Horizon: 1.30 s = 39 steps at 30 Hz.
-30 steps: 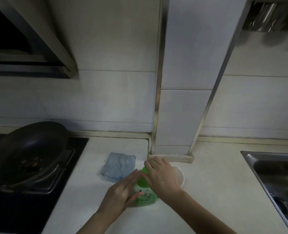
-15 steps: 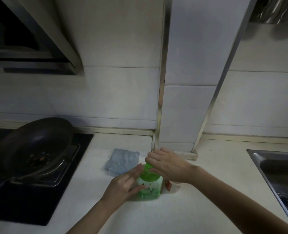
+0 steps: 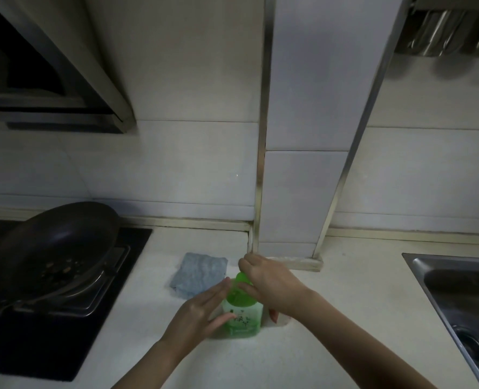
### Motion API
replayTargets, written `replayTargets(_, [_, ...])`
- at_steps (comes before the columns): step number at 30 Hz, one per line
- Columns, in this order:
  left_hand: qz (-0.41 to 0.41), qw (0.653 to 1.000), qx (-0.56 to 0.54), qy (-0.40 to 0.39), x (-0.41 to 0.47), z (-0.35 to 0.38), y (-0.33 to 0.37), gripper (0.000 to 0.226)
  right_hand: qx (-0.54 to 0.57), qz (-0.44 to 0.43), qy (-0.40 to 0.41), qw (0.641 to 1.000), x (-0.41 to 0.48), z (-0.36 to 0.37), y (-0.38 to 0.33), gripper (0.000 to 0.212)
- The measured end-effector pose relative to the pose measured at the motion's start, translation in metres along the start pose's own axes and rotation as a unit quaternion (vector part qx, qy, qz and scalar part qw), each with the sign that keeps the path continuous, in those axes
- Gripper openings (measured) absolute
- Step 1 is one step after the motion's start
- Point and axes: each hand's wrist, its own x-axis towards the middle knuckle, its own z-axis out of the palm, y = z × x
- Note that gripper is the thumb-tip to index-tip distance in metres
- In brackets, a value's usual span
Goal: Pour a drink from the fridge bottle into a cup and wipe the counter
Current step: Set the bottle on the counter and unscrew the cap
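Tiled wall (image 3: 193, 164) with a boxed, metal-edged column (image 3: 302, 192) rising from the counter's back edge; range hood (image 3: 50, 80) upper left, hanging steel utensils (image 3: 454, 32) upper right; lighting dim. Counter (image 3: 344, 318), pale and speckled, carrying all that follows. Black hob (image 3: 64, 332) set into the counter's left end, bearing a dark frying pan (image 3: 56, 248) with scraps in it. Steel sink (image 3: 462, 304) sunk into the right end. Blue-grey cloth (image 3: 197, 275), folded flat near the back edge just left of the column's foot, untouched (wiping not yet begun, by the look of it). Green bottle (image 3: 242, 315), upright at mid-counter in front of the cloth. Left hand (image 3: 201, 313) pressed flat against the bottle's left side, fingers extended and close together, steadying rather than gripping. Right hand (image 3: 269, 282) arched over the top, fingertips pinched on the green cap (image 3: 242, 279); judged to be working the cap. Cup (image 3: 277, 317), pale, touching or just beside the bottle's right side, largely hidden under the right wrist. Hazards: the flat-handed brace may let the bottle turn or tip under the twisting; the right wrist, so near the cup, may knock it over; a freed cap may roll off toward the sink.
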Motion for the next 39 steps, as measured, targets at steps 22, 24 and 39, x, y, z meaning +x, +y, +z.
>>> replayTargets(22, [0.001, 1.000, 0.004, -0.010, 0.003, -0.002, -0.002, 0.063, 0.025, -0.092, -0.062, 0.993, 0.008, -0.016, 0.009, 0.021])
replayTargets(24, [0.000, 1.000, 0.001, -0.010, 0.002, -0.001, -0.003, 0.063, 0.074, -0.084, -0.066, 0.991, 0.007, -0.020, 0.011, 0.024])
replayTargets(39, [0.013, 1.000, -0.011, -0.015, 0.003, -0.002, -0.003, 0.071, 0.033, -0.036, -0.077, 0.996, 0.003, -0.018, -0.001, 0.025])
